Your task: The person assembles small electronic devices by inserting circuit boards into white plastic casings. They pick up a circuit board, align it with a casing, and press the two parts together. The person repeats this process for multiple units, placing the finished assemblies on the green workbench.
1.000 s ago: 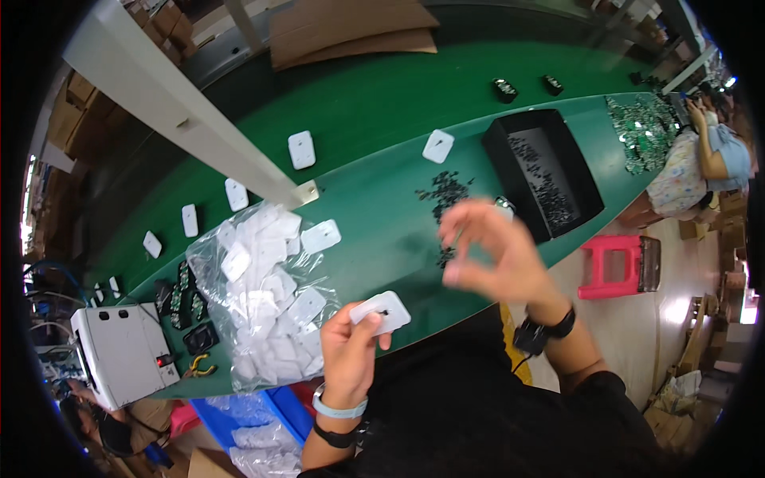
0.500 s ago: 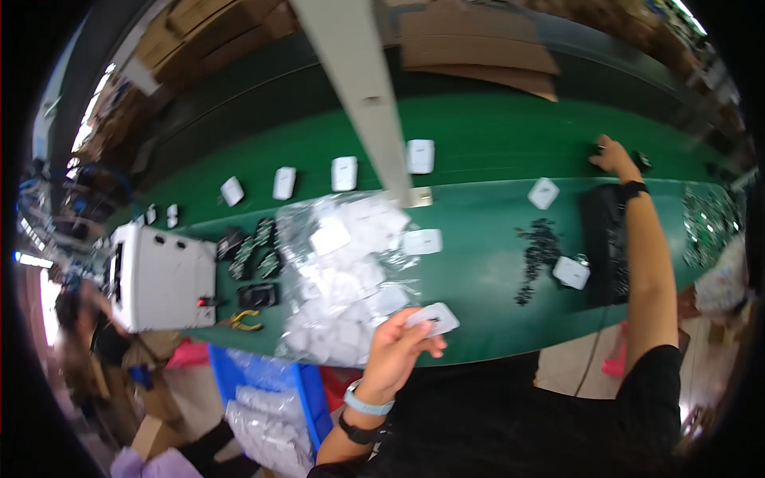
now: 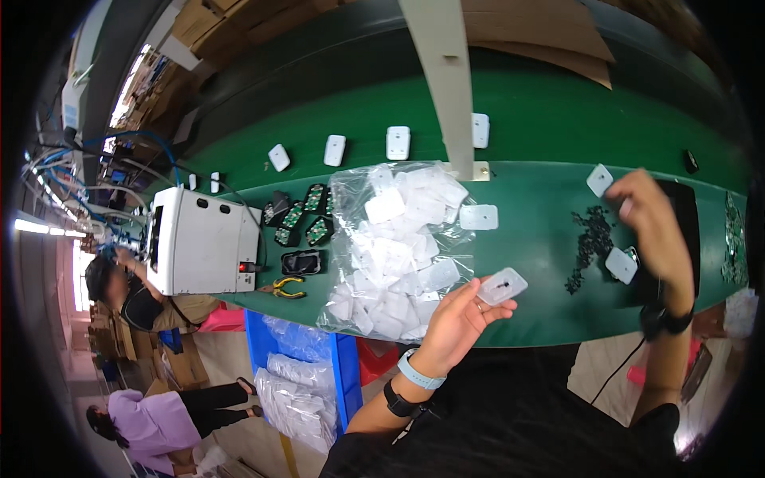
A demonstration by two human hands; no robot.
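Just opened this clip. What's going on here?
A person is handling small white covers at a green bench. The left hand holds one cover over the near edge. The right hand is blurred near the black bin; whether its grip holds anything can't be told. A clear bag full of covers lies left of a scatter of black parts, and a white machine stands at the bench's left end.

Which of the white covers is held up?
The white cover in the left hand; the others in view rest on the green table, the strip behind it, or in the clear bag.
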